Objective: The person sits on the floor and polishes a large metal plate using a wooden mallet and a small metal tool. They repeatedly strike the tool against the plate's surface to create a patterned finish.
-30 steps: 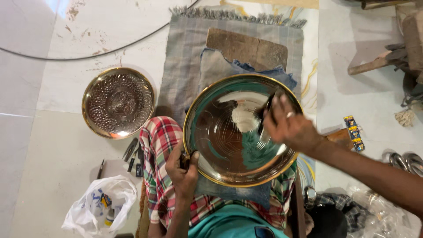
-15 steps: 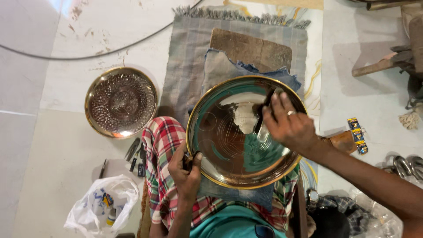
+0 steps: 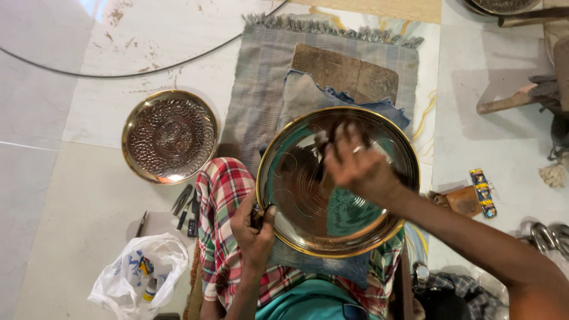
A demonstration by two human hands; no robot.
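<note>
A large round brass plate [image 3: 308,228] with a shiny, faintly engraved face rests tilted on my lap, over a red checked cloth [image 3: 222,189]. My left hand [image 3: 255,234] grips the plate's left rim, thumb on the edge. My right hand [image 3: 355,169], a ring on one finger, is blurred over the plate's upper middle. Its fingers are closed on a small dark tool [image 3: 322,155] that touches the plate's face; the tool is too blurred to make out further.
An embossed brass plate [image 3: 170,136] lies on the floor at left. Small hand tools [image 3: 186,210] and a white plastic bag [image 3: 139,275] sit by my left knee. Ahead lie a grey mat [image 3: 261,95], a wooden board [image 3: 344,71] and a denim cloth [image 3: 305,95]. A wooden handle [image 3: 512,99], a brown wallet [image 3: 462,200] and metal rings [image 3: 545,237] are at right.
My right hand has swept left and up across the plate's face and is now blurred. My left hand keeps its hold on the rim.
</note>
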